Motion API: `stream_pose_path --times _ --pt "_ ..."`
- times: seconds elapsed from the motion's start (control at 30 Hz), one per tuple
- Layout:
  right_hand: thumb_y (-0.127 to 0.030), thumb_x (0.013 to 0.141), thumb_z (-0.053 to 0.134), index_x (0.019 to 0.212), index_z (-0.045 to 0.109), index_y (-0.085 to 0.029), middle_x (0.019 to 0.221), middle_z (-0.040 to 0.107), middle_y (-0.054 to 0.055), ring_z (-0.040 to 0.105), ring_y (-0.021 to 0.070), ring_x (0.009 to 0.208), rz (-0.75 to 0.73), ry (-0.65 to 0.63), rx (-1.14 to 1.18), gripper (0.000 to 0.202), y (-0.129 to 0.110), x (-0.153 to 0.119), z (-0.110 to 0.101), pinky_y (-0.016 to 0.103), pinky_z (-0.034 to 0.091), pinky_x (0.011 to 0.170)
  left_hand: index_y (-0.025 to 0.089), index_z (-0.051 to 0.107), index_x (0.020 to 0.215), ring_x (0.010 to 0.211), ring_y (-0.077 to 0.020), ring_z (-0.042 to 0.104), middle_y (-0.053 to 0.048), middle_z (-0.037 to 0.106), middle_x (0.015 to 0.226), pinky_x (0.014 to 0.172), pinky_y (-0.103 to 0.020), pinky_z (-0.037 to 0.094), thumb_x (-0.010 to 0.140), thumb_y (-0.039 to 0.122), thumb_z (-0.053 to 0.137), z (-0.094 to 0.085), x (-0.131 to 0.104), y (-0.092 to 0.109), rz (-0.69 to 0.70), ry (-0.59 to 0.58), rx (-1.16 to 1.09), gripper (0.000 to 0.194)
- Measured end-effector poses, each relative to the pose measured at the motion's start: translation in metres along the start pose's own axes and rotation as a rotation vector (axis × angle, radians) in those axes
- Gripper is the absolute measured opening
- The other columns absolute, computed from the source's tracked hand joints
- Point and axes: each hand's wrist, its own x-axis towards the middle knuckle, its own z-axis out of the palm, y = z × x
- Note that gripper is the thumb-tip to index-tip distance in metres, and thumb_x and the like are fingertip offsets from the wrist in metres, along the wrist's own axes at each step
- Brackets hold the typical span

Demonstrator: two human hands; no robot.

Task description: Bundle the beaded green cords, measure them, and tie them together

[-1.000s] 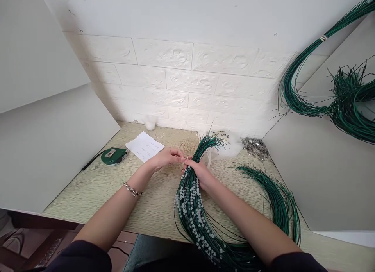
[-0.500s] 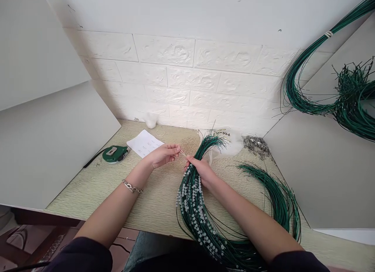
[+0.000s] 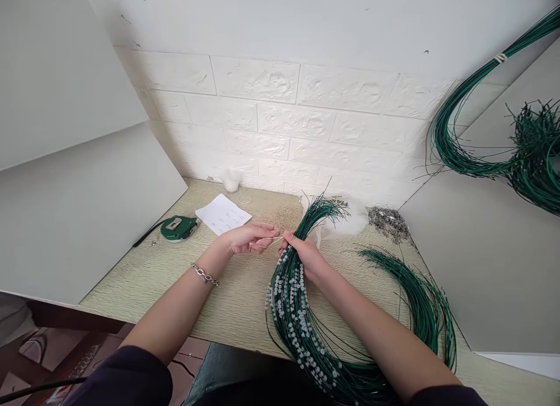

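My right hand [image 3: 306,254] is closed around a thick bundle of green wires [image 3: 294,312] near its upper end. The loose wire ends fan out above the fist, and many small whitish beads sit along the strands below it. The bundle curves down over the table's front edge toward my lap. To the left, my left hand [image 3: 254,238] pinches a thin pale rubber band [image 3: 276,238], which stretches across to the right thumb. Whether the band loops around the bundle is hidden behind the right fingers.
A second green wire bundle [image 3: 420,301] lies at the right. Behind are a plastic bag [image 3: 350,219] and a pile of small shiny pieces [image 3: 388,222]. Leftward are a paper note [image 3: 223,213] and a green tape measure [image 3: 178,227]. More wires [image 3: 464,155] hang upper right.
My left hand has turned slightly and lowered its fingertips, with the pale band now running nearly level between the hands. The right hand keeps its grip. The whole view has shifted slightly.
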Motion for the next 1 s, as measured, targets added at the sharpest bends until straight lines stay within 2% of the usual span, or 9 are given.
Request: stream_pose_path --times 0.13,0.23,0.3,0.4,0.5,0.6,0.7,0.87,1.0 --pt "-0.041 0.054 0.071 0.066 0.048 -0.015 0.051 0.051 -0.003 0.052 0.0110 0.047 -0.046 0.023 0.001 0.037 -0.006 0.003 -0.005 0.022 0.043 0.042 0.016 0.047 0.071 0.029 -0.0029 0.012 0.007 0.029 0.035 0.028 -0.015 0.007 0.071 0.030 0.057 -0.002 -0.007 0.001 -0.165 -0.186 0.132 0.017" --pt "-0.043 0.054 0.070 0.062 0.046 -0.015 0.049 0.049 -0.004 0.052 0.0110 0.047 -0.084 0.082 0.036 0.037 -0.011 0.007 -0.012 0.022 0.043 0.042 0.015 0.048 0.068 0.028 -0.0027 0.013 0.006 0.030 0.034 0.027 -0.015 0.011 0.071 0.031 0.057 0.001 -0.009 0.001 -0.242 -0.209 0.210 0.018" --pt "-0.043 0.055 0.070 0.063 0.046 -0.015 0.049 0.049 -0.004 0.052 0.0108 0.047 -0.104 0.088 0.032 0.037 -0.013 0.008 -0.013 0.022 0.043 0.043 0.015 0.051 0.073 0.029 -0.0027 0.020 0.007 0.032 0.037 0.029 -0.014 0.024 0.072 0.029 0.056 0.004 -0.007 0.002 -0.192 -0.138 0.195 0.015" --pt "-0.042 0.056 0.070 0.069 0.048 -0.016 0.050 0.051 -0.004 0.052 0.0111 0.047 -0.105 0.046 -0.022 0.036 -0.012 0.007 -0.009 0.023 0.043 0.044 0.015 0.052 0.081 0.042 -0.0051 0.044 0.003 0.048 0.051 0.050 -0.018 0.046 0.070 0.021 0.056 0.004 -0.003 0.001 0.000 0.000 0.030 0.013" --pt "-0.042 0.057 0.069 0.073 0.049 -0.017 0.051 0.052 -0.004 0.051 0.0111 0.047 -0.087 -0.001 -0.061 0.036 -0.009 0.004 -0.004 0.023 0.043 0.044 0.013 0.053 0.083 0.067 -0.0089 0.057 -0.002 0.057 0.072 0.069 -0.020 0.047 0.064 0.010 0.058 0.001 0.002 -0.001 0.161 0.051 -0.086 0.020" --pt "-0.043 0.058 0.069 0.077 0.055 -0.016 0.052 0.052 -0.004 0.052 0.0104 0.048 -0.077 -0.050 -0.079 0.036 -0.006 0.002 -0.003 0.022 0.041 0.045 0.012 0.053 0.082 0.074 -0.0082 0.057 -0.003 0.059 0.079 0.075 -0.019 0.045 0.061 0.004 0.061 0.000 0.004 -0.004 0.277 0.062 -0.088 0.023" --pt "-0.042 0.057 0.069 0.083 0.059 -0.015 0.052 0.052 -0.004 0.051 0.0103 0.048 -0.085 -0.076 -0.106 0.039 -0.006 0.001 -0.003 0.022 0.040 0.045 0.012 0.053 0.078 0.074 -0.0078 0.057 -0.002 0.059 0.077 0.075 -0.019 0.044 0.063 0.008 0.063 0.001 0.007 -0.005 0.336 0.112 -0.088 0.018" --pt "-0.038 0.054 0.070 0.073 0.058 -0.016 0.052 0.054 -0.003 0.052 0.0112 0.049 -0.059 -0.063 -0.152 0.032 -0.005 0.002 -0.003 0.024 0.042 0.048 0.012 0.052 0.071 0.061 -0.0070 0.053 -0.002 0.056 0.067 0.066 -0.020 0.044 0.066 0.023 0.062 0.003 0.013 -0.008 0.307 0.238 -0.002 0.016" --pt "-0.037 0.056 0.069 0.069 0.053 -0.016 0.052 0.052 -0.003 0.052 0.0122 0.050 -0.032 -0.034 -0.114 0.029 0.000 0.005 -0.004 0.025 0.044 0.048 0.012 0.048 0.054 0.051 -0.0058 0.043 0.001 0.047 0.054 0.059 -0.021 0.041 0.063 0.020 0.055 0.007 0.017 -0.008 0.273 0.381 0.152 0.014"
